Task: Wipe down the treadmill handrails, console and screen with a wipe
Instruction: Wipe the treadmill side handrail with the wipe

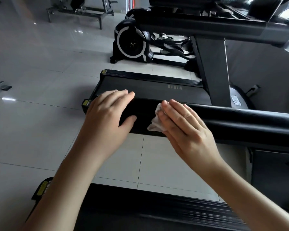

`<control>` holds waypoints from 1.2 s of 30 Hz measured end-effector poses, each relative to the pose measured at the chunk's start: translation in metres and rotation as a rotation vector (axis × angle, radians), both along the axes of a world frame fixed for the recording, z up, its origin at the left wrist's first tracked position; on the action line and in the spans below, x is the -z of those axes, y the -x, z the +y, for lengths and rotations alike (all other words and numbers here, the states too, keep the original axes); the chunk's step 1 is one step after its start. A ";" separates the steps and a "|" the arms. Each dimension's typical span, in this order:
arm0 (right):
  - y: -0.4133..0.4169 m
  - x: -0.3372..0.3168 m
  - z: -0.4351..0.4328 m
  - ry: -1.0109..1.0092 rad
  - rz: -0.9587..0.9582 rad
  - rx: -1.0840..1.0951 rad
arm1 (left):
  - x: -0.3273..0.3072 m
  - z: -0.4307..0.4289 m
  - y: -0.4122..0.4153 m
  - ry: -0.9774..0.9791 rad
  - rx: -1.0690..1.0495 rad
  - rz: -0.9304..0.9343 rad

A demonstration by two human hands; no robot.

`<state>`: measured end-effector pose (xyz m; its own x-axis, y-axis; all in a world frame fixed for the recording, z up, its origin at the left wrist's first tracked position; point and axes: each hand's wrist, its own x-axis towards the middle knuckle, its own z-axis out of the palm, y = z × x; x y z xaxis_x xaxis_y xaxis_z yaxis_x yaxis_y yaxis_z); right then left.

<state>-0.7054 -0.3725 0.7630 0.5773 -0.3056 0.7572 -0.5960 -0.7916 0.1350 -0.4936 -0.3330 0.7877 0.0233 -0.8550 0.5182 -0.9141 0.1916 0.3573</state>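
Your flat right hand [185, 125] presses the wipe [157, 123] on the handrail [240, 119], which stretches rightward; your left hand [107, 114] grips its end.

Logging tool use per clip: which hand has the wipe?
The right hand, fingers flat, presses the white wipe onto the black handrail. The left hand holds the handrail's end bare, without a wipe.
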 end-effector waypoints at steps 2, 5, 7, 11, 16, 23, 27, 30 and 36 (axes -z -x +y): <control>-0.001 0.004 -0.002 0.048 0.025 -0.018 | 0.000 0.000 0.000 0.002 0.001 0.006; 0.014 0.008 -0.005 0.126 0.164 -0.069 | 0.000 0.000 -0.001 0.004 0.002 0.002; 0.028 0.010 -0.007 0.184 0.247 -0.084 | 0.001 0.000 -0.001 -0.002 0.007 0.001; 0.024 0.014 -0.011 0.271 0.238 -0.103 | 0.002 0.001 -0.003 -0.025 -0.082 -0.008; 0.015 0.023 -0.015 0.290 0.293 -0.139 | 0.001 0.003 -0.011 -0.054 -0.161 -0.015; 0.007 0.022 -0.017 0.303 0.298 -0.167 | 0.006 0.003 -0.008 -0.020 -0.162 -0.003; -0.012 0.006 -0.004 0.110 0.050 -0.192 | 0.006 0.004 -0.007 -0.020 -0.162 0.004; -0.013 -0.020 0.000 -0.130 -0.148 -0.114 | 0.006 0.005 -0.007 -0.032 -0.165 -0.002; -0.029 -0.044 -0.023 -0.279 -0.232 -0.227 | 0.007 0.007 -0.006 -0.050 -0.173 -0.005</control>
